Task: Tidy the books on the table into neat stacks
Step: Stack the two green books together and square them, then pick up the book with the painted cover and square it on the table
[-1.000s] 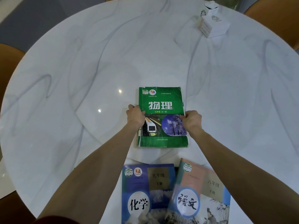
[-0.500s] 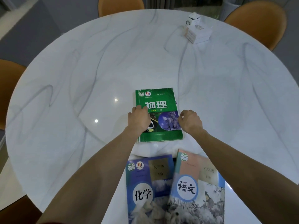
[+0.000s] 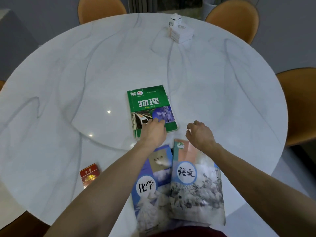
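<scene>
A green textbook [image 3: 148, 104] lies flat near the middle of the round white marble table [image 3: 68, 82]. My left hand [image 3: 153, 131] rests on its near edge with fingers laid on the cover. My right hand [image 3: 200, 134] hovers just right of the green book, off it, fingers curled apart and empty. Closer to me lie two more textbooks side by side: a blue one [image 3: 150, 187] on the left, and a salmon-and-grey one [image 3: 196, 182] on the right that overlaps the blue book's right edge.
A small red packet [image 3: 89, 174] lies at the near left of the table. White boxes [image 3: 180, 30] stand at the far side. Orange chairs [image 3: 234, 17] ring the table's far and right edges.
My right hand has let go of the green book's right edge and pulled back toward me. My left hand slid to the book's near edge. The head view has tilted, revealing the red packet.
</scene>
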